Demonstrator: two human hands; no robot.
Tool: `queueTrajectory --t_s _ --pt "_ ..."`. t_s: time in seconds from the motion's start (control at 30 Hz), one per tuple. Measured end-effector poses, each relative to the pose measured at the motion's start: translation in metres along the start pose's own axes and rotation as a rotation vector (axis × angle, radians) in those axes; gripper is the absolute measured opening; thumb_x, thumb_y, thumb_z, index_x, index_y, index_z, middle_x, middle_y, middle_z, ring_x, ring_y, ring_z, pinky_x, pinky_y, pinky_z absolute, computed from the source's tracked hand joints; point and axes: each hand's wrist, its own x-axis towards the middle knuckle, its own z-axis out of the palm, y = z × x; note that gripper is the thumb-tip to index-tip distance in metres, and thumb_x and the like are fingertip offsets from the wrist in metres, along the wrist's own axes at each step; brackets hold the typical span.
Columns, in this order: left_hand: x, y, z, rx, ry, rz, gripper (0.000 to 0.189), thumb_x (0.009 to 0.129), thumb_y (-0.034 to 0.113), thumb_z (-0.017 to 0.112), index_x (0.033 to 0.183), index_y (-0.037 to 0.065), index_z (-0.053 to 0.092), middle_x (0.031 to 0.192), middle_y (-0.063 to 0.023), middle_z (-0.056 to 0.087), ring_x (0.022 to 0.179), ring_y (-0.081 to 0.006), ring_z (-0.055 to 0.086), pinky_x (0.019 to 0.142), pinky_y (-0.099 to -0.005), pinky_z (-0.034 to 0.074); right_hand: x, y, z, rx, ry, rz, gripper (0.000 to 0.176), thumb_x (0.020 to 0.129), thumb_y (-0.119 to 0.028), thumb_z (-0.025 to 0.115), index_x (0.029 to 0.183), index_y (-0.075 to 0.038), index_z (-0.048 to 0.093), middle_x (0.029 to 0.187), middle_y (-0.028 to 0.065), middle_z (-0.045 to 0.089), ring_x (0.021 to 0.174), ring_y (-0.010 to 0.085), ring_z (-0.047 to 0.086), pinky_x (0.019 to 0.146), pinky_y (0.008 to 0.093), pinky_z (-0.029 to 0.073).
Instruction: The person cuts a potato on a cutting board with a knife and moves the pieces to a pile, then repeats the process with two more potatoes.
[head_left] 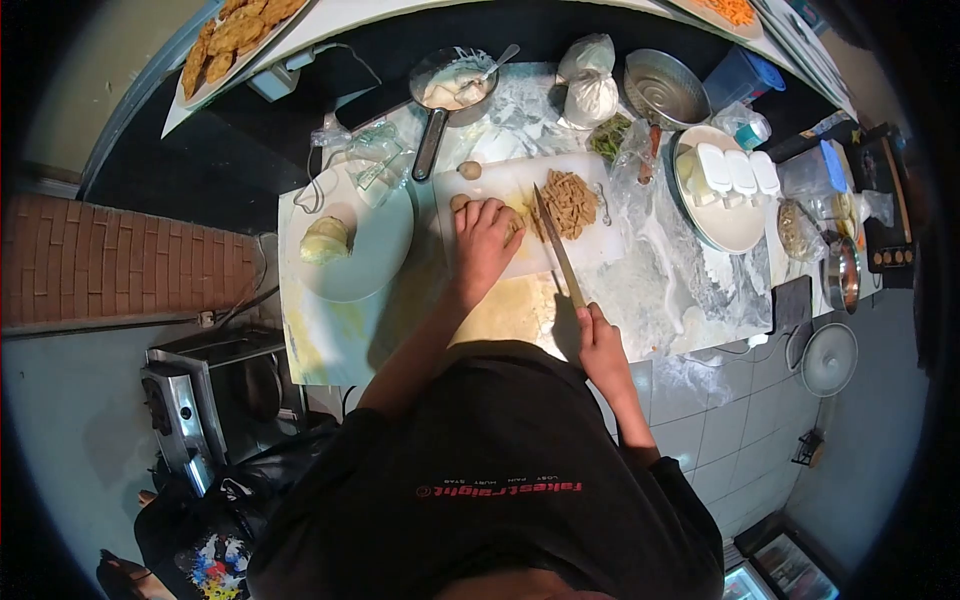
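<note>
Starting at the left of the worktop [500, 310], a pale lump [326, 240] sits on a plate [385, 235], well apart from the cutting. Behind it stands a pan [452, 88] with white paste and a spoon in it.

Next comes the white board [590, 250], where the work is. The left hand [487, 238] lies palm down with its fingers curled, holding a brown piece [515, 222] against the board; most of that piece is hidden under the hand. Just right of it the knife [556, 245] runs slantwise, tip toward the far edge, with its blade between that hand and a heap of cut strips [569, 203]. The right hand [598, 338] is closed around the knife's handle, just off the board's near edge. Farther right, a tray [735, 225] carries white blocks.

The step looks like slicing the piece into strips to match the heap. Done well, the left fingertips would tuck back so that the knuckles, not the tips, face the blade. The piece should be pinned flat so that it cannot roll. The blade would come down with its tip low and draw through, rather than chop. Each cut would sit just beside the last for even strips, and the finished ones would go toward the heap to clear the blade's path.
</note>
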Motion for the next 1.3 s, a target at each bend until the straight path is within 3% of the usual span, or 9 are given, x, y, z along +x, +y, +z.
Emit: queueTrajectory --t_s 0.2,0.47,0.7,0.77,1.1,1.17,1.3 --pt "-0.002 -0.006 -0.005 0.065 0.009 0.015 0.023 0.076 0.018 0.076 0.098 0.013 0.068 0.104 -0.0017 0.06 0.104 -0.0248 0.053 0.091 -0.0415 0.038 -0.001 0.004 0.001 -0.061 -0.05 0.049 0.041 0.107 -0.036 0.041 0.111 0.002 0.056 0.075 0.0325 0.063 0.081 0.0547 0.06 0.067 0.0589 0.046" --pt "-0.02 -0.011 0.0 -0.114 0.049 -0.004 0.02 0.077 0.011 0.072 0.097 0.015 0.07 0.104 -0.0018 0.059 0.104 -0.023 0.054 0.089 -0.0394 0.038 -0.002 0.003 0.012 -0.135 -0.088 0.025 0.045 0.106 -0.038 0.041 0.116 0.004 0.056 0.082 0.0341 0.065 0.084 0.054 0.062 0.072 0.0596 0.05" --pt "-0.01 -0.012 -0.008 -0.047 0.029 -0.019 0.012 0.083 0.012 0.07 0.095 0.012 0.068 0.111 -0.0045 0.059 0.108 -0.0255 0.054 0.09 -0.0413 0.038 0.006 0.002 0.013 -0.155 -0.085 0.01 0.046 0.106 -0.038 0.041 0.114 0.005 0.057 0.082 0.0338 0.065 0.085 0.0535 0.063 0.073 0.0593 0.05" --pt "-0.009 -0.013 -0.006 0.027 0.074 -0.018 0.014 0.083 0.015 0.072 0.094 0.011 0.066 0.11 -0.0046 0.059 0.108 -0.026 0.054 0.091 -0.0418 0.038 0.003 0.005 0.015 -0.133 -0.031 -0.001 0.048 0.106 -0.04 0.043 0.112 0.005 0.059 0.079 0.0353 0.062 0.084 0.0542 0.061 0.07 0.0563 0.047" --pt "-0.006 -0.001 -0.011 -0.062 0.013 -0.002 0.024 0.081 0.022 0.075 0.101 0.011 0.067 0.112 -0.0042 0.057 0.11 -0.0255 0.051 0.095 -0.0416 0.036 0.0 -0.004 0.012 -0.134 -0.054 0.032 0.049 0.107 -0.039 0.04 0.117 0.006 0.057 0.084 0.0354 0.065 0.087 0.0537 0.063 0.075 0.0591 0.05" --pt "-0.006 -0.001 -0.01 -0.082 -0.02 -0.018 0.024 0.081 0.022 0.077 0.101 0.012 0.068 0.116 -0.0044 0.058 0.112 -0.0261 0.052 0.096 -0.0418 0.036 0.001 -0.006 0.01 -0.121 -0.085 0.074 0.057 0.106 -0.042 0.042 0.124 0.01 0.057 0.087 0.0366 0.064 0.091 0.0528 0.063 0.079 0.0509 0.05" --pt "-0.007 -0.002 -0.01 -0.115 -0.019 -0.015 0.021 0.08 0.02 0.077 0.098 0.013 0.068 0.115 -0.0042 0.058 0.112 -0.0258 0.052 0.097 -0.0413 0.035 0.003 0.01 0.013 -0.022 -0.082 -0.014 0.052 0.107 -0.04 0.04 0.122 0.007 0.058 0.091 0.0367 0.064 0.096 0.0534 0.061 0.083 0.0551 0.05"
